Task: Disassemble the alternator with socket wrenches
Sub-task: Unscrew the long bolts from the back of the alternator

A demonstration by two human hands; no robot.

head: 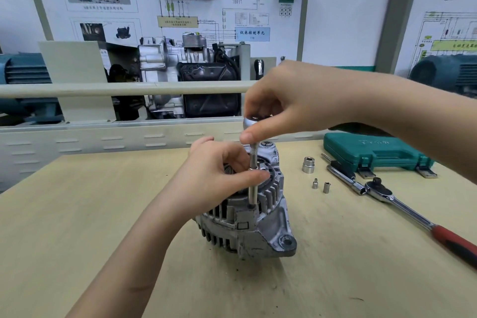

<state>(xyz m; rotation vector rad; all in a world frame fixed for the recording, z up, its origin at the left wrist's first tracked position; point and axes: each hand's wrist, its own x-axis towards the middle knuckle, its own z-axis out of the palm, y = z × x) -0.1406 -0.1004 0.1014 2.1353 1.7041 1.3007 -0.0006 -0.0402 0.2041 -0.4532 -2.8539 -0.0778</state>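
Note:
A grey aluminium alternator [260, 224] stands on the wooden table [77, 227] in the middle of the view. A slim chrome extension bar [253, 183] stands upright, its socket end seated on a bolt at the housing's rim. My right hand [291, 100] grips the round ratchet head [254, 121] at the top of the bar. My left hand [219, 178] rests on the alternator's top, thumb and fingers pinching the bar midway. The alternator's far top side is hidden behind my hands.
To the right lie a large socket [308, 164], two small sockets [321, 185], a big ratchet wrench with a red handle [413, 217] and a shut green tool case [374, 153]. Training equipment and a rail stand behind the table's far edge.

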